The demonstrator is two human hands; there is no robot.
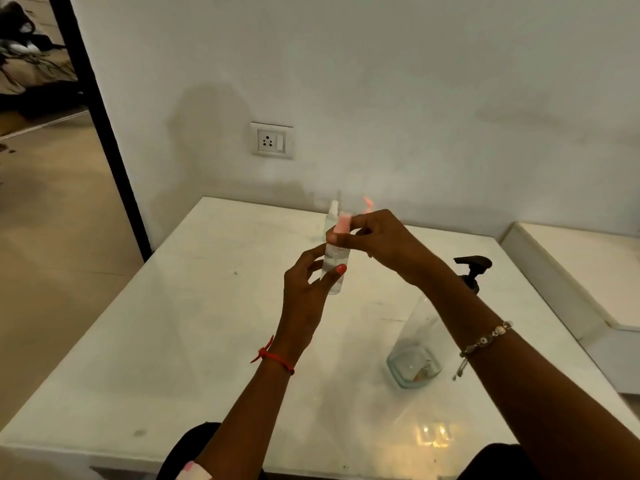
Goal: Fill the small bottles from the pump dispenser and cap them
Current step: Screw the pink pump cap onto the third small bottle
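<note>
- Left hand (304, 285) gripped the bottle (334, 271) round its body, with the thumb across the front and the fingers curled behind.
- The bottle was upright in the air, up and left of the dispenser (415, 341) and off the tabletop (190, 341).
- The bottle was clear plastic with clear liquid inside. Fill level was not readable.
- Right hand (377, 240) pinched the pink cap (343, 223) between thumb and fingertips. The cap sat on the bottle's neck, directly above the left hand's grip.
- Could not tell whether the cap was fully seated.
- The dispenser stood on the tabletop. It had a clear body and a black pump head (472, 263) with the spout pointing left.
- The right forearm crossed in front of the dispenser's upper body and hid part of it.
- A second bottle (331, 216) stood on the tabletop far behind and left of the dispenser, close to the wall (415, 81). It was blurred and partly hidden by the cap.
- A pink tip (367, 204) showed just above the right hand, also beyond the dispenser by the wall. It was too blurred to identify.
- A socket (272, 140) was on the wall, above and left of the dispenser.
- A bracelet (485, 341) was on the right wrist, right beside the dispenser's body.
- A red thread (273, 356) was on the left wrist, left of the dispenser.
</note>
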